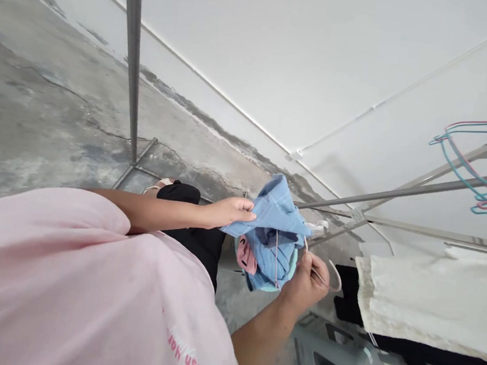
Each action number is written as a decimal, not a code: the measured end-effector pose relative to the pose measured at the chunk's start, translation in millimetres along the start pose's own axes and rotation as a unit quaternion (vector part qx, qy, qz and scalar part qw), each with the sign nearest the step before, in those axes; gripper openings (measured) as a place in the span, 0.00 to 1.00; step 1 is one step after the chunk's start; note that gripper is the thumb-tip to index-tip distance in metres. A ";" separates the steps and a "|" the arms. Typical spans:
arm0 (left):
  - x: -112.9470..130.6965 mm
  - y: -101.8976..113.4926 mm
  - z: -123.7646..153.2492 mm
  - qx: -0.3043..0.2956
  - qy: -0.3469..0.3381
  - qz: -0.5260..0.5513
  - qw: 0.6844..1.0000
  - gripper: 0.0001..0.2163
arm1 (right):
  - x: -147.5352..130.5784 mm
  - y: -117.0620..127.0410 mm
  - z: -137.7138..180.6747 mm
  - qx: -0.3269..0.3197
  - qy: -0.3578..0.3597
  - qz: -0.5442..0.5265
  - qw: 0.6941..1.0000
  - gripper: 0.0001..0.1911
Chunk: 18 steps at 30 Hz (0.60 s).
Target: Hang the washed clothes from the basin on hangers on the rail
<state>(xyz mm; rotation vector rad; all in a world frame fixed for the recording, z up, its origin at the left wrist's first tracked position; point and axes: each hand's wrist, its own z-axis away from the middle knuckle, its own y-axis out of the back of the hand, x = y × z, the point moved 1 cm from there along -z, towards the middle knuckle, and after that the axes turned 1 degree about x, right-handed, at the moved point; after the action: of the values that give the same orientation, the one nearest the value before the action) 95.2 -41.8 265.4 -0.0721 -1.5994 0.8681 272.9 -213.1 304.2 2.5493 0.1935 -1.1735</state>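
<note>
Above concrete (61, 80), the left hand (231, 213) pinches a blue shirt (272, 221), the right hand (304, 283) a hanger (332, 279).

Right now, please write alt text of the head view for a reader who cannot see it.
A person's left hand grips a light blue garment while the right hand holds a pale hanger reaching into it, beside a metal drying rack.

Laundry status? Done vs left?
Looks early. Done: a cream cloth hangs beside the rack. In hand: left hand grips a blue garment, right hand a pale hanger. Left: garment not yet up; spare hangers remain on the rack.
</note>
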 end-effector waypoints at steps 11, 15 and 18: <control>22.4 -18.9 20.8 -0.124 -0.053 -0.032 0.990 0.25 | -8.6 -6.8 13.1 -0.140 0.022 0.020 0.990 0.11; 13.5 -21.9 21.0 -0.200 -0.031 -0.069 0.977 0.26 | 0.1 -22.3 16.5 -0.203 0.021 0.083 0.975 0.15; 2.6 -13.1 16.3 -0.179 -0.029 -0.116 0.977 0.26 | 4.0 -19.7 15.6 -0.050 0.007 0.034 0.998 0.14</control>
<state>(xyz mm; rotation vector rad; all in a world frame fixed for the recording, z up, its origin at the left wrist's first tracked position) 85.8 -57.7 275.4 -0.1131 -1.7642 0.3991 259.3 -200.1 287.0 2.4588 0.1621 -1.0931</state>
